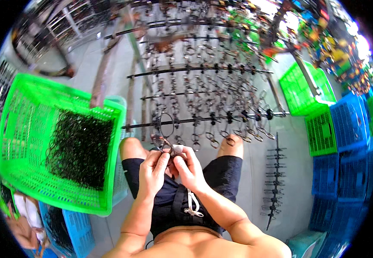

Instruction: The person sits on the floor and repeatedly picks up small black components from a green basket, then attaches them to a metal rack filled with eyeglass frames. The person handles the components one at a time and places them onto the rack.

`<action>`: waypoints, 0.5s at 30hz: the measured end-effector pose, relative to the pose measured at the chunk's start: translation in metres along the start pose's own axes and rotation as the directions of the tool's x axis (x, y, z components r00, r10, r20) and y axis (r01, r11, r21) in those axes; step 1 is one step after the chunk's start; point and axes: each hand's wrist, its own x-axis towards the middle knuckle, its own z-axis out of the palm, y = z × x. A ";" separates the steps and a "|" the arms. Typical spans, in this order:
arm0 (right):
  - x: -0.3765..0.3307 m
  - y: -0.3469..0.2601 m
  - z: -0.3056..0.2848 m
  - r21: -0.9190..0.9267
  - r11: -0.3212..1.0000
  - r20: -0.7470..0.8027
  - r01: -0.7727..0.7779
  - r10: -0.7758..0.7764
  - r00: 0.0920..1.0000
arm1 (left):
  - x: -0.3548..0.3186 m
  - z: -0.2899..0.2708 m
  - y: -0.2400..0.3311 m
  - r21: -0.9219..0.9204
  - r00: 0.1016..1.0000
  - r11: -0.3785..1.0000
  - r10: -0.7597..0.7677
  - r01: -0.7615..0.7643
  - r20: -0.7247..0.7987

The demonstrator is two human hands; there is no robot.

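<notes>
Head view: how is it held?
"Left hand point(153, 168) and right hand point(189, 168) pinch closed on a dark looped piece point(165, 136) between the knees point(232, 145) (exact contact seems blurred), probably for steadiness."
"Green basket point(61, 91)?"
"Near left, likely for easy reach."

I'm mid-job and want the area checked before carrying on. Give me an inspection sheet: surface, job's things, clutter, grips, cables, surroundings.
Surface: grey floor.
Job's things: dark looped piece in front of the lap; green basket at left, holding a black heap; hanging loops on rack rods ahead.
Clutter: dark bar with short cross-pieces, at right.
Grips: left hand and right hand both pinch the dark looped piece.
Cables: thin dark line by the waist; cannot tell if it is a cable.
Surroundings: blue crates and green crates at right; another person at lower left.
</notes>
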 end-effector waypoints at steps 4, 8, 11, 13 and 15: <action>-0.015 -0.037 -0.041 -0.295 0.955 -0.073 -0.025 0.003 0.997 | 0.008 0.020 0.004 -0.203 0.884 0.906 -0.277 0.371 0.377; -0.024 -0.048 -0.077 -0.189 0.982 -0.065 -0.008 -0.004 0.998 | 0.007 0.044 -0.007 -0.666 0.766 0.407 -0.155 0.625 0.625; -0.031 -0.069 -0.088 0.221 0.931 0.024 -0.290 0.292 0.956 | 0.001 0.069 -0.011 -0.756 0.771 0.174 -0.036 0.631 0.636; -0.033 -0.086 -0.104 0.247 0.870 0.083 -0.426 0.419 0.904 | -0.001 0.076 -0.011 -0.759 0.765 0.130 0.008 0.638 0.645; -0.036 -0.105 -0.131 0.172 0.943 -0.116 -0.283 0.305 0.945 | 0.002 0.070 -0.010 -0.746 0.772 0.264 0.008 0.611 0.635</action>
